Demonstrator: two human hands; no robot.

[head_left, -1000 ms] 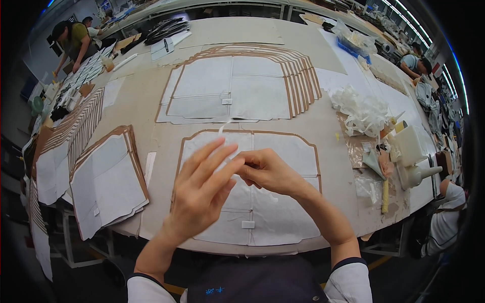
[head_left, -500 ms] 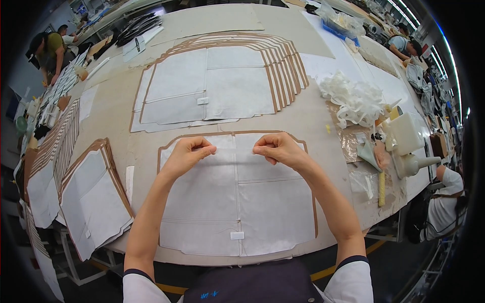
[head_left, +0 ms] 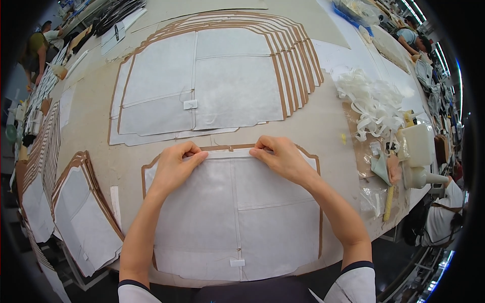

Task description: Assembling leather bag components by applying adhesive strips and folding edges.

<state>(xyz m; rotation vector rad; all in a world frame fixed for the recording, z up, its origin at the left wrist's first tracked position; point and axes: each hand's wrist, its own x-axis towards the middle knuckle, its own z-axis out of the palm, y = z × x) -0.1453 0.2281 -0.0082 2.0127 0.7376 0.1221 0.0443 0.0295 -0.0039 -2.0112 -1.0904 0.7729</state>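
A white fabric-like panel (head_left: 197, 217) with a brown border and stitched seams lies flat in front of me, a small white label (head_left: 237, 263) near its close edge. Along its far edge runs a narrow white strip (head_left: 230, 153). My left hand (head_left: 178, 160) pinches the strip's left end between thumb and fingers, down at the panel. At the other end, my right hand (head_left: 278, 157) does the same. The fingers hide both tips of the strip.
Beyond lies a fanned stack of similar panels (head_left: 232, 91); more panels (head_left: 83, 217) hang over the left edge. At right are tangled white strips (head_left: 371, 101), a pale plastic bottle (head_left: 417, 144) and a yellow-handled tool (head_left: 388, 203). Other people work farther off.
Both hands have come down to the panel's far edge, where the white strip now shows between them. My view has shifted, so the panel sits lower in the picture.
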